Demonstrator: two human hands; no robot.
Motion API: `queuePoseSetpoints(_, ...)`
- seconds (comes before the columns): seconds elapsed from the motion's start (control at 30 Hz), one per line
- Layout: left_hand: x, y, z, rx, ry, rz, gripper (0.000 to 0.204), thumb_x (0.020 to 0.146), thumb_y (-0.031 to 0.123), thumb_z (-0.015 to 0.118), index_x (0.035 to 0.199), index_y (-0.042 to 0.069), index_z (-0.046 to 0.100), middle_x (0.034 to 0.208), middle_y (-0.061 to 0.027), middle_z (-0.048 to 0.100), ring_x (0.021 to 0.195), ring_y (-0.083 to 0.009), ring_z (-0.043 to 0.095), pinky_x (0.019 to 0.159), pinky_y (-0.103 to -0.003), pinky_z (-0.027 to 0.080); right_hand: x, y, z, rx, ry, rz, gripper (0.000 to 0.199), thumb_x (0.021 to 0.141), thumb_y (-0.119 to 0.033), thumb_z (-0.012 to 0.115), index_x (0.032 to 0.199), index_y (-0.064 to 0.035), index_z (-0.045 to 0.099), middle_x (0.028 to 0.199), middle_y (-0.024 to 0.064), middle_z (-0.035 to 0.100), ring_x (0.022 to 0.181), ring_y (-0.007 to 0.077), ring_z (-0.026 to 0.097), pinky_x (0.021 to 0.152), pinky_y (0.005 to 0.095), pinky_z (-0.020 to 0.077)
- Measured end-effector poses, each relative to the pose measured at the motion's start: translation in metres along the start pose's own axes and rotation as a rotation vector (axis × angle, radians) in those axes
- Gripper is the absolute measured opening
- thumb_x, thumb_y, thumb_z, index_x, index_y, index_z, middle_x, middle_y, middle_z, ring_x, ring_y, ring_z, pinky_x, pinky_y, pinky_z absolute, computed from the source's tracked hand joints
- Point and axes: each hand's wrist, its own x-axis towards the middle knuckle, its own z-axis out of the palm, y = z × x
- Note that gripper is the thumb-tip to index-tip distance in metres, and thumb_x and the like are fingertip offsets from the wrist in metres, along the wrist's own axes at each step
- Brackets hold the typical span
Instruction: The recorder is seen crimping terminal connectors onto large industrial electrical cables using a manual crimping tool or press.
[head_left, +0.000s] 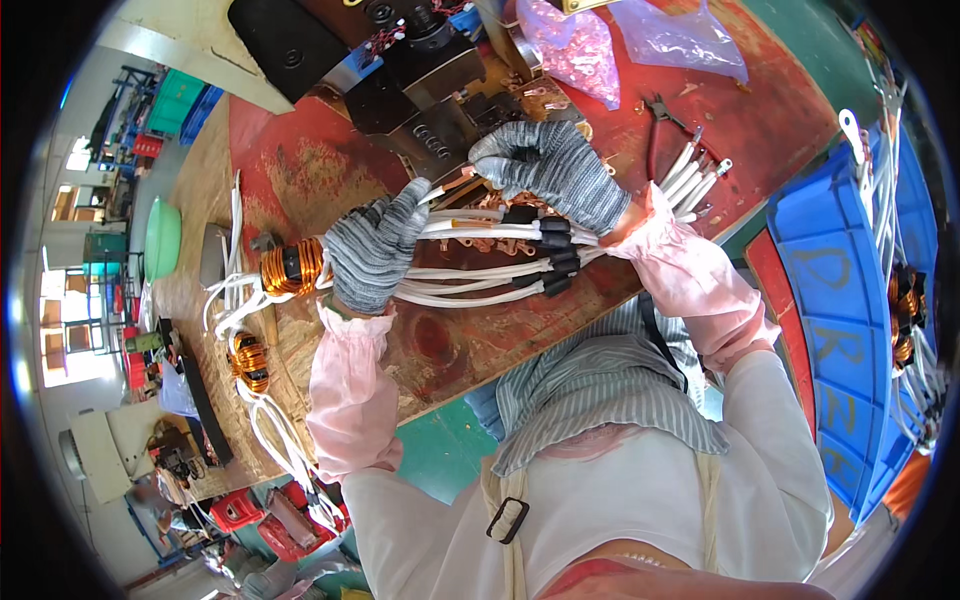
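My left hand (pixel 375 252), in a grey knitted glove, is closed around a white cable (pixel 432 194) whose end points up to the right. At that end, the fingertips of my right hand (pixel 550 170), gloved alike, pinch a small copper terminal (pixel 460 182). Whether the terminal sits fully on the wire I cannot tell. Several white cables with black sleeves (pixel 556 255) lie below both hands, some tipped with terminals. Left of my left hand rests a copper-wound coil (pixel 291 268) with white leads. Loose copper terminals (pixel 480 245) lie partly hidden under the cables.
A dark metal press (pixel 420 120) stands just beyond my hands. Bagged terminals (pixel 575 50), red-handled pliers (pixel 655 130) and a cable bundle (pixel 685 185) lie on the worn red bench (pixel 770 130). A second coil (pixel 248 362) is at the left edge; a blue bin (pixel 835 330) stands right.
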Motion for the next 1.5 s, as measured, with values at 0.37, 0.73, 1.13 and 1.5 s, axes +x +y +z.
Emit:
queuePoseSetpoints(0.37,-0.004,0.006,-0.008,0.090,-0.128,-0.034,0.023,0.081,0.022,0.055,0.101,0.015,0.063,0.066,-0.0048,0.057,0.055,-0.0217,0.051,0.053,-0.034,0.040,-0.001,-0.006,0.000,0.007,-0.175,0.044,0.017,0.083,-0.013,0.057,0.096,-0.0008,0.059,0.081,0.0027,0.060,0.069,0.0066,0.053,0.061,0.0212,0.0475)
queuePoseSetpoints(0.73,-0.005,-0.001,-0.017,0.008,-0.232,-0.040,0.034,0.078,0.025,0.056,0.111,0.017,0.057,0.062,-0.0053,0.049,0.053,-0.0232,0.051,0.047,-0.036,0.039,0.003,-0.004,0.005,0.008,-0.180,0.051,0.015,0.080,-0.009,0.061,0.091,0.0007,0.060,0.073,0.0047,0.060,0.063,0.0093,0.058,0.058,0.0211,0.0483)
queuePoseSetpoints(1.13,-0.014,-0.013,-0.005,-0.271,-0.087,-0.312,0.023,0.082,0.017,0.056,0.103,0.010,0.062,0.070,-0.0058,0.061,0.062,-0.0178,0.059,0.057,-0.028,0.045,0.010,0.002,0.002,-0.197,0.119,-0.060,0.019,0.072,-0.010,0.070,0.086,-0.0026,0.060,0.071,0.0007,0.058,0.067,0.0066,0.054,0.061,0.0208,0.0459)
queuePoseSetpoints(1.5,-0.005,-0.021,0.010,-0.126,-0.183,-0.368,0.023,0.084,0.024,0.053,0.093,0.006,0.063,0.064,-0.0111,0.061,0.054,-0.0242,0.060,0.052,-0.032,0.047,0.030,0.017,-0.026,-0.080,-0.009,-0.011,0.020,0.078,-0.007,0.063,0.093,-0.0006,0.052,0.077,0.0037,0.056,0.067,0.0096,0.056,0.061,0.0225,0.0482)
